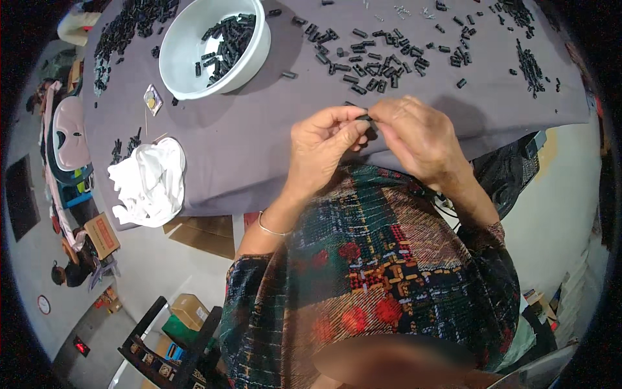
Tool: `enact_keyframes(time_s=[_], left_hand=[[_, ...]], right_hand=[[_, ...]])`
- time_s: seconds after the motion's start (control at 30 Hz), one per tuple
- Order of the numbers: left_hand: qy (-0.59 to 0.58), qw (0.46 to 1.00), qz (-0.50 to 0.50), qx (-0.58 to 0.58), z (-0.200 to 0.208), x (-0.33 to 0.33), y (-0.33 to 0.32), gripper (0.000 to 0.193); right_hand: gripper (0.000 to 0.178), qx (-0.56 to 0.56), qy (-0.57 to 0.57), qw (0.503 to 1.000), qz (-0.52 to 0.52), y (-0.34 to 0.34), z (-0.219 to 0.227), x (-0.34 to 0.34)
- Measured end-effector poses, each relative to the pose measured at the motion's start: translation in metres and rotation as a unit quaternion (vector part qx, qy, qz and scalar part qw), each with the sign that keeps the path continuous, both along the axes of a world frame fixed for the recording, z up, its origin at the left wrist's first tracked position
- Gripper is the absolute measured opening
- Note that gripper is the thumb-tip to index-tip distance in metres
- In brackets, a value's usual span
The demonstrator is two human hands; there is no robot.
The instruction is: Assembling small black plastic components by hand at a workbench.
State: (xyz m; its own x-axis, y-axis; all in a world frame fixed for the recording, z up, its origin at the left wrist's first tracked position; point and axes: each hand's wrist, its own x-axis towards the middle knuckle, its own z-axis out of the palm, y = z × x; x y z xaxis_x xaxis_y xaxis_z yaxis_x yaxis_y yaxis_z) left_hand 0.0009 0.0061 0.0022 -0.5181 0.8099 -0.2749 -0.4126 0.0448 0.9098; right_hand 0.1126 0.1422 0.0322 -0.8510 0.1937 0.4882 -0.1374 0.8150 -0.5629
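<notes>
My left hand [327,142] and my right hand [418,136] meet above the near edge of the cloth-covered table. Between the left thumb and forefinger sits a small black cylindrical part [364,118], mostly hidden by the fingers. My right fingertips are pinched together against its upper end; whatever else they hold is too small to make out. Beyond the hands lies a loose spread of black cylindrical parts [382,61]. A white bowl [259,55] with more of these parts inside stands at the far left of the hands.
A crumpled white cloth [150,185] lies at the table's left edge, near a small diamond-shaped packet [153,100]. Heaps of small black pieces [133,29] lie at the far left, with more piles [530,68] at the right. Tiny silvery pieces [402,10] dot the far side.
</notes>
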Motion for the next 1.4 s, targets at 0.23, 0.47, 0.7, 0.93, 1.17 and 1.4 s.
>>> enact_keyframes(time_s=[0.23, 0.47, 0.7, 0.93, 1.17, 1.4], left_hand=[[-0.179, 0.977, -0.039, 0.111, -0.016, -0.011, 0.004, 0.016], [-0.235, 0.951, -0.090, 0.179, -0.026, -0.020, 0.009, 0.015], [-0.234, 0.952, -0.109, 0.163, -0.028, -0.023, 0.010, 0.015], [-0.243, 0.951, -0.107, 0.157, -0.026, -0.023, 0.010, 0.016], [-0.243, 0.951, -0.105, 0.158, -0.028, -0.021, 0.011, 0.016], [-0.240, 0.951, -0.106, 0.162, -0.027, -0.021, 0.011, 0.015]], right_hand=[[0.020, 0.026, 0.060, 0.998, 0.005, -0.001, 0.001, 0.000], [0.015, 0.136, 0.106, 0.970, -0.172, 0.096, -0.024, 0.007], [0.013, 0.149, -0.029, 0.960, -0.234, 0.121, -0.021, 0.004], [0.014, 0.166, -0.053, 0.960, -0.218, 0.119, -0.035, -0.003], [0.017, 0.220, -0.083, 0.949, -0.212, 0.116, -0.045, -0.017], [0.014, 0.209, -0.036, 0.949, -0.232, 0.112, -0.042, -0.014]])
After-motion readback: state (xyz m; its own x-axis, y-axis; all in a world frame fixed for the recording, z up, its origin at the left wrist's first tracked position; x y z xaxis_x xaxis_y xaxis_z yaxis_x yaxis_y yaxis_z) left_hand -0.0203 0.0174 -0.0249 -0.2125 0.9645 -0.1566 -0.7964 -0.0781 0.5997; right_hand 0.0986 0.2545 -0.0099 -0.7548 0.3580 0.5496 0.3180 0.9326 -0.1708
